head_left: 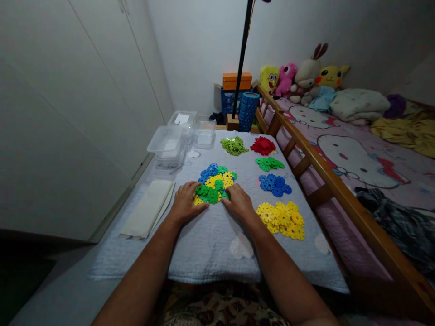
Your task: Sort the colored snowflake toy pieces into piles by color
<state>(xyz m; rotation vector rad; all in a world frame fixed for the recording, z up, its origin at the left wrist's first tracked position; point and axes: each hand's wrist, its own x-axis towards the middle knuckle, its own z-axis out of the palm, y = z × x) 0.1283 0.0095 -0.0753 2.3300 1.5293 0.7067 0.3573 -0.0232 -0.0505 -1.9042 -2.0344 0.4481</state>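
Observation:
A mixed heap of flower-shaped plastic discs [217, 181], blue, green and yellow, lies at the middle of the cloth-covered table. My left hand [186, 200] rests at the heap's left edge, thumb and fingers spread apart around the nearest green and yellow discs. On the opposite side, my right hand [238, 201] cups the heap's edge, its thumb and fingers apart with green and blue discs between them. Sorted to the right are yellow discs [282, 219], blue discs [274, 184] and green discs [269, 163]. Farther back lie red pieces [263, 145] and light green pieces [234, 146].
Clear plastic containers [168, 140] stand at the table's back left. A folded cream cloth [147, 208] lies left of my left hand. A wooden bed rail [306, 154] runs along the right side. Behind the table rise a black pole [242, 59] and a blue foam roller [248, 112].

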